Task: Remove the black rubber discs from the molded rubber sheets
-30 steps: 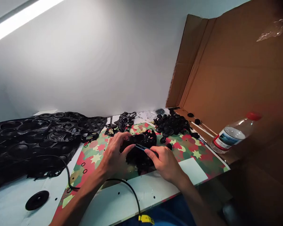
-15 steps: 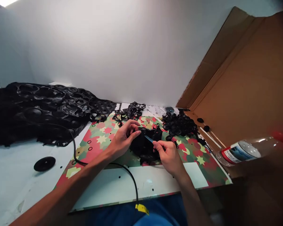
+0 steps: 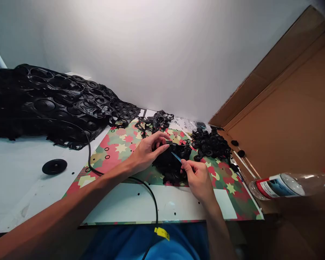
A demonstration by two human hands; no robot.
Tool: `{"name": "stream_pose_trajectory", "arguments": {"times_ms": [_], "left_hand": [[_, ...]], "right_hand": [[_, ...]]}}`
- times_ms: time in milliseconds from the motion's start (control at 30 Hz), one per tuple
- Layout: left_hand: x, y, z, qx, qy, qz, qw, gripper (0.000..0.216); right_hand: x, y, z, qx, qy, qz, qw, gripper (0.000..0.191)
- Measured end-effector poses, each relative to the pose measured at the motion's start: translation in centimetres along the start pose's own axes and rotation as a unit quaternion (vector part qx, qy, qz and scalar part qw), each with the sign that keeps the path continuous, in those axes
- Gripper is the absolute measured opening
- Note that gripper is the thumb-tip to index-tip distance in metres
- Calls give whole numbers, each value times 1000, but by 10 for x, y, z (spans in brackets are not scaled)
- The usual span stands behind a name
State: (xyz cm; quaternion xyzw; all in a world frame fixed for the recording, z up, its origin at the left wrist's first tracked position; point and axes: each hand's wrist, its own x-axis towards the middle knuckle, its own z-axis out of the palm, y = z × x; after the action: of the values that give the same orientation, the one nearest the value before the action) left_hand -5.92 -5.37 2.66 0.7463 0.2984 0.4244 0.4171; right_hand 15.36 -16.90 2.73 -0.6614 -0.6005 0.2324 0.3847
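My left hand (image 3: 148,151) pinches the top edge of a crumpled black rubber sheet (image 3: 171,167) lying on the star-patterned mat (image 3: 116,150). My right hand (image 3: 196,177) is closed round a thin blue tool (image 3: 176,156), whose tip touches the sheet. Just beyond the sheet lies a heap of black rubber discs (image 3: 209,143).
A big stack of black moulded rubber sheets (image 3: 51,104) covers the left of the table. One loose black disc (image 3: 54,166) lies on the white tabletop. A black cable (image 3: 116,173) crosses the mat. A cardboard box wall (image 3: 287,108) and a plastic bottle (image 3: 281,185) stand right.
The view has swung and tilted. My left hand has shifted along the sheet's top edge, and my right hand with the blue tool has stayed against the sheet.
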Motion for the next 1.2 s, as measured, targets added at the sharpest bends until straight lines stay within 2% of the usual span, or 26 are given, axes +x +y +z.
{"name": "stream_pose_trajectory", "arguments": {"times_ms": [100,200,267,300,400,500,567,600,700,733,767,800,933,1200], "left_hand": [[2,3,-2,8,11,20,1000,28],[2,6,-4,83,79,30,993,22],[0,8,-7,147,112,27,983,12],[-2,9,-9,172,106,26,979,18],[-7,11,-14,228,9,47,973,47],[-9,9,-13,270,-110,72,954,51],[-10,7,-11,289,-145,73,943,46],[-9,5,-9,298,-148,71,940,45],[-9,0,-7,309,-135,62,939,41],[-9,-1,-7,308,-133,61,940,36],[-9,-2,-7,306,-135,59,941,32],[-9,-3,-7,305,-140,56,940,27],[-9,-2,-7,319,-153,26,935,18],[-9,-2,-6,341,-154,8,927,29]], "right_hand": [[7,0,-2,2,74,-3,997,63],[17,-2,-10,3,148,-20,989,64],[23,-6,-17,0,159,-25,987,65],[25,-8,-20,0,154,-22,988,65],[19,-15,-29,14,144,-22,989,62],[-1,-20,-33,29,164,-42,985,57],[-18,-23,-33,35,142,-44,988,56],[-26,-24,-32,34,103,-40,993,55],[-45,-20,-24,5,-85,-25,996,52],[-48,-17,-20,-14,-126,-17,992,52],[-50,-12,-17,-40,-139,-6,990,53],[-51,-7,-13,-69,-123,9,990,55],[-41,12,-10,-167,5,61,984,59],[-19,8,-8,-140,-10,34,990,59]]}}
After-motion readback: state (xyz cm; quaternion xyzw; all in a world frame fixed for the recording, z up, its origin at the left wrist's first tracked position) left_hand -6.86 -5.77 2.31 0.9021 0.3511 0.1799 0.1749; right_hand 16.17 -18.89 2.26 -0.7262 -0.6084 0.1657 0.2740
